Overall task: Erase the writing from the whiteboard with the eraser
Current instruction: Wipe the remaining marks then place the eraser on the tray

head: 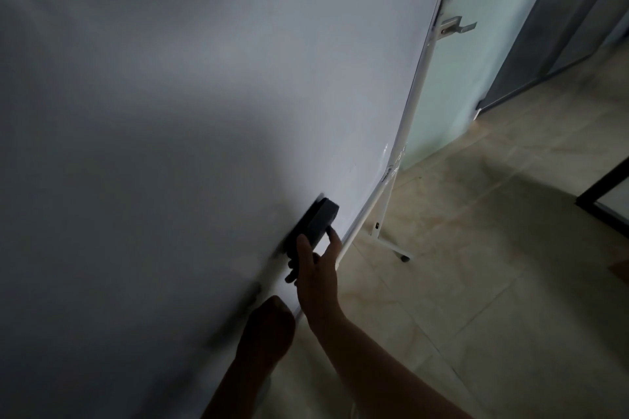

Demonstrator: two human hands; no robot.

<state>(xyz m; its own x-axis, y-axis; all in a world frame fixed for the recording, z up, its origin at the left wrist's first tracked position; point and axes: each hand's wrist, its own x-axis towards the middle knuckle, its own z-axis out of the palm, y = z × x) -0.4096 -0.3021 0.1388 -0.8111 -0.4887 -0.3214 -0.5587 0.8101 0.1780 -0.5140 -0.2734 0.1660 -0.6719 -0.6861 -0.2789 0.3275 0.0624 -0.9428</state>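
Our right hand (318, 269) grips the dark eraser (315, 221) flat against the whiteboard (204, 95) near its lower edge, our left hand (269, 323) is a dim fist there, perhaps holding the frame, and pressing hard could roll the wheeled stand (391, 241).

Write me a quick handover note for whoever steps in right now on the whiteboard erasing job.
Right hand: grips the dark eraser, pressing it flat against the whiteboard near its lower right edge.
Left hand: down at the board's lower edge, below the eraser; too dark to tell whether its fingers hold anything.
Done: the large upper and middle board area shows no writing.
Left: dark smudges run down-left of the eraser, near the left hand; wipe those next. The board's left side is in shadow, so check it too.
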